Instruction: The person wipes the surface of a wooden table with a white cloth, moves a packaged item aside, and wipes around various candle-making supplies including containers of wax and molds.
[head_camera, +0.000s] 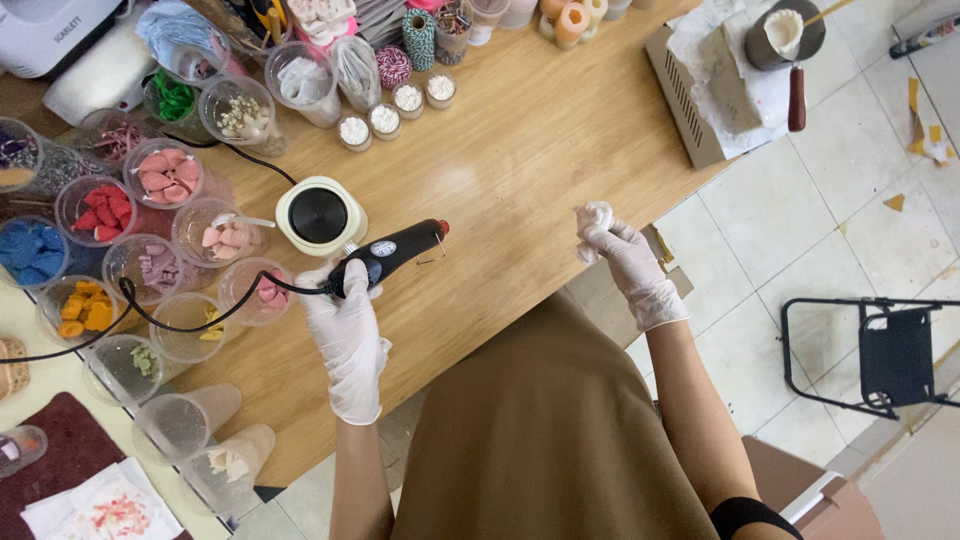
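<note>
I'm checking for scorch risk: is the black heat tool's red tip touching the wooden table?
Cannot tell. In the head view the left hand holds the black heat tool over the wooden table, but from above no contact or gap at the red tip shows.

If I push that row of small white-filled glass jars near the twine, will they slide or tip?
The small jars look short and squat, so they would probably slide rather than tip. Being glass and filled, they are likely heavy for their size and breakable. Standing close together, one would probably knock its neighbours or the striped twine spool.

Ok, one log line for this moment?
left hand: grips black heat gun | right hand: holds white wad | surface: wooden table
</note>
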